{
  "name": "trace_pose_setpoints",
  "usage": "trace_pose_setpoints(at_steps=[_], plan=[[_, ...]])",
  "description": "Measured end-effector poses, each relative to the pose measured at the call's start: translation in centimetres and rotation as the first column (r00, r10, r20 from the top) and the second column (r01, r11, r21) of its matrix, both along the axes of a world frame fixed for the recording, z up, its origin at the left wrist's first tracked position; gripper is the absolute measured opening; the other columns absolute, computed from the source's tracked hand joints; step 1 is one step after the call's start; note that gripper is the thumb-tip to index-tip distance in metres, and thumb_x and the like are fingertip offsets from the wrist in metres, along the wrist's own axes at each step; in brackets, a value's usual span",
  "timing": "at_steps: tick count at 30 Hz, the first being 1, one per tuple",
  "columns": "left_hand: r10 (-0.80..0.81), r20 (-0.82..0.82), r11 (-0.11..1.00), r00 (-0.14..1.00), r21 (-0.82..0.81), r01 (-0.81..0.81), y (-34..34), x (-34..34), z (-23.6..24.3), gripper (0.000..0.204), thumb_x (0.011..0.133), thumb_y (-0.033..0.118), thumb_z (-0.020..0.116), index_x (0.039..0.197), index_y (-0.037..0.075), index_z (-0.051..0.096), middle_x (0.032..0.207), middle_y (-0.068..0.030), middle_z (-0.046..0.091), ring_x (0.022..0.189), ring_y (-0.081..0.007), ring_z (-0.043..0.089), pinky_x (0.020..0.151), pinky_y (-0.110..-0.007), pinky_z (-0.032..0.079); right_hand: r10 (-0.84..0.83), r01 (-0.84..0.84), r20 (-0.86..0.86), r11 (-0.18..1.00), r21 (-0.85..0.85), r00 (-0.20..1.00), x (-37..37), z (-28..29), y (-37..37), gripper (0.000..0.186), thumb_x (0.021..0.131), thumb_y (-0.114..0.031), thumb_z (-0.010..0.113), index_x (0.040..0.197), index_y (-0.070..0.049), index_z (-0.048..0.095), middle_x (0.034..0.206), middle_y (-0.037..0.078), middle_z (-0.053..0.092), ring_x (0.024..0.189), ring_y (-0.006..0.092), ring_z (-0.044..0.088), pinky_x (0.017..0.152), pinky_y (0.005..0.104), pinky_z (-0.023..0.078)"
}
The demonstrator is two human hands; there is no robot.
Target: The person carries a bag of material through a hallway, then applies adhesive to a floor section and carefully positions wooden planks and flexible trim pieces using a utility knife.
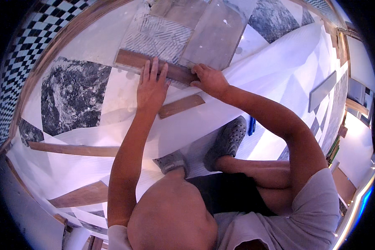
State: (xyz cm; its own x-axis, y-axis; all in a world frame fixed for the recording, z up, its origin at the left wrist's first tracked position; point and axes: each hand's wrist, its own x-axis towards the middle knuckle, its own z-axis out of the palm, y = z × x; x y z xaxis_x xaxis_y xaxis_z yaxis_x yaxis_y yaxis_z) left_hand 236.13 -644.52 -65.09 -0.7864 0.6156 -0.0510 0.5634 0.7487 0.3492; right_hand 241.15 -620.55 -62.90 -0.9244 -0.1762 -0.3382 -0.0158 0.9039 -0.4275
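A long brown wood-look strip (179,73) lies along the near edge of a patch of ridged grey adhesive (154,39). My left hand (153,87) rests flat on it, fingers stretched out and slightly apart. At the strip's right end, my right hand (212,81) has its fingers curled over the edge, gripping it; the thumb is on the near side. Just beyond that hand is a grey-brown floor tile (214,35). A shorter brown piece (181,106) lies on the white sheet (271,77), close below my hands.
Another brown strip (73,149) and a tapered brown offcut (81,194) lie to the left. Beside my right shoe (229,141) is a slim blue tool (251,126). A flat grey piece (322,91) sits at the right. Black-and-white checkered flooring (75,93) surrounds the sheet.
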Motion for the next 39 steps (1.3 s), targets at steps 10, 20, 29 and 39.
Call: trace_pose_setpoints(at_steps=[10, 20, 29, 39], plan=[[-0.044, -0.062, 0.995, 0.997, -0.087, 0.038, -0.5, -0.8, -0.4, 0.063, 0.088, 0.035, 0.068, 0.145, 0.020, 0.046, 0.152, -0.0104, 0.037, 0.137, -0.0343, 0.037, 0.113, -0.047, 0.036, -0.082, 0.078, 0.143, 0.996, 0.035, 0.986, -0.6, 0.8, -0.6, 0.048, 0.081, -0.027, 0.075, 0.115, -0.003, 0.051, 0.110, 0.022, 0.064, 0.101, 0.0413, 0.064, 0.086, 0.0482, 0.051], [-0.173, -0.102, 0.984, 0.980, -0.052, 0.169, -1.7, -4.9, -0.6, 0.065, 0.079, 0.034, 0.075, 0.139, 0.021, 0.053, 0.134, -0.0076, 0.052, 0.120, -0.0298, 0.047, 0.105, -0.042, 0.043, 0.017, -0.021, 0.037, 0.993, 0.114, 0.999, 0.0, 0.8, -1.1, 0.050, 0.081, -0.028, 0.075, 0.114, -0.002, 0.048, 0.104, 0.023, 0.065, 0.094, 0.0403, 0.066, 0.082, 0.0469, 0.054], [-0.180, -0.047, 0.984, 0.983, -0.009, 0.179, -1.8, -5.5, -1.0, 0.061, 0.077, 0.027, 0.075, 0.135, 0.020, 0.057, 0.132, -0.0076, 0.054, 0.119, -0.0308, 0.049, 0.106, -0.043, 0.042, -0.057, 0.055, 0.009, 0.991, 0.125, 0.998, 1.1, -0.1, -1.4, 0.050, 0.081, -0.028, 0.074, 0.114, -0.001, 0.049, 0.104, 0.022, 0.064, 0.093, 0.0399, 0.066, 0.079, 0.0462, 0.055], [-0.148, -0.035, 0.988, 0.988, 0.049, 0.149, -2.2, -5.4, -0.4, 0.057, 0.078, 0.029, 0.075, 0.133, 0.022, 0.061, 0.133, -0.0070, 0.052, 0.123, -0.0302, 0.047, 0.105, -0.042, 0.043, -0.127, 0.129, 0.126, 0.992, -0.003, 0.984, 1.1, 0.1, -0.7, 0.050, 0.084, -0.028, 0.074, 0.120, -0.004, 0.049, 0.097, 0.018, 0.067, 0.092, 0.0392, 0.066, 0.080, 0.0462, 0.054]])
